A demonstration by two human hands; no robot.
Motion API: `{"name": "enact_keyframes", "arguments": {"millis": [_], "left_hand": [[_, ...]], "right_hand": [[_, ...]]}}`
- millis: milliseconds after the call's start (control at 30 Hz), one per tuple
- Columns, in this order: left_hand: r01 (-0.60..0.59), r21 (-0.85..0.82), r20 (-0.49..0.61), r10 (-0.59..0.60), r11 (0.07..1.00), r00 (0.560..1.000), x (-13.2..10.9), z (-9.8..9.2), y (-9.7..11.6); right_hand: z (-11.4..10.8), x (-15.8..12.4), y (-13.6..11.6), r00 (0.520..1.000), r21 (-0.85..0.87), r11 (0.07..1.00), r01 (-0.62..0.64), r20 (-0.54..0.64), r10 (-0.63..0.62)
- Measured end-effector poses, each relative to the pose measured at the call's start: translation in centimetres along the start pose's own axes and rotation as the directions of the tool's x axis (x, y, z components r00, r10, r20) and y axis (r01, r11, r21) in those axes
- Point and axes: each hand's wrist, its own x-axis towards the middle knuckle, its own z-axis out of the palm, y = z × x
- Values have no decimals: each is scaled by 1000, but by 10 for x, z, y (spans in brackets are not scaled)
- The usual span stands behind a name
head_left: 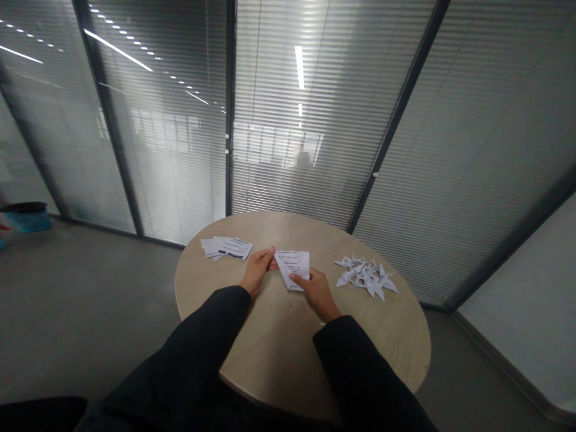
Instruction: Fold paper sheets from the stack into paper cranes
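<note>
A printed sheet of paper, folded so that one side slants, is held up between my two hands above the round table. My left hand pinches its upper left corner between thumb and fingers. My right hand grips the lower right part, thumb on the printed face and fingers behind. Left of my hands lies a loose stack of printed paper sheets. Over on the right is a pile of folded white paper cranes, several of them overlapping.
The round wooden table stands close to a glass partition with blinds. A blue bin with a black liner sits on the grey floor at far left. A dark chair edge shows at lower left.
</note>
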Motion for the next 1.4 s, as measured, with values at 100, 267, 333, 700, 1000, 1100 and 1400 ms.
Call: {"name": "enact_keyframes", "arguments": {"millis": [100,267,333,700,1000,1100,1400], "left_hand": [[-10,-2,-2,10,1000,1000,0,-1,-1],[-19,-11,-23,18,1000,1000,2,-2,-6],[-21,-2,-45,21,1000,999,4,-2,-8],[-55,73,-192,69,996,979,5,1,-9],[-53,22,-171,56,998,984,7,-4,-10],[9,-39,-116,-14,999,993,5,-3,-9],[145,55,138,-151,988,979,-4,1,-10]], "right_hand": [[0,-1,-1,1000,-4,1000,-5,4,5],[1,0,0,1000,-23,1000,5,21,-5],[1,0,-1,1000,-32,999,-4,25,5],[4,-1,-3,998,-64,997,-30,48,34],[4,1,4,997,-50,997,-51,53,54],[2,2,9,998,-47,997,-56,22,57],[0,1,7,998,-20,998,-62,-15,62]]}}
